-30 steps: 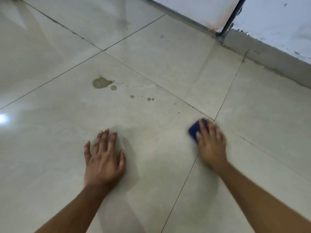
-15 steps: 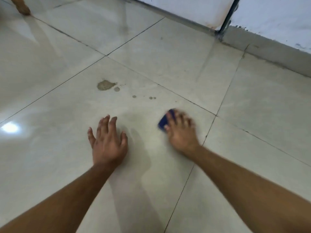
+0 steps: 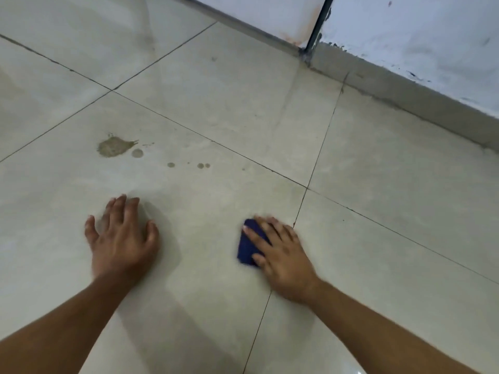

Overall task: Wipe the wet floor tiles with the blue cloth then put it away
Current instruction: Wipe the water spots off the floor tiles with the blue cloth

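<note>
Just right of your flat, spread left hand (image 3: 122,238), your right hand (image 3: 280,255) is pressing the cloth (image 3: 249,248) with straight fingers, sweeping back, stain (image 3: 113,147) untouched.

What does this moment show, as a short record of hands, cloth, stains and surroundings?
left hand: flat on the tile, fingers spread
right hand: pressing the blue cloth on the floor with straight fingers
brown stain: beyond the left hand, unwiped
small drops: right of the stain
wall: white, top right
</note>
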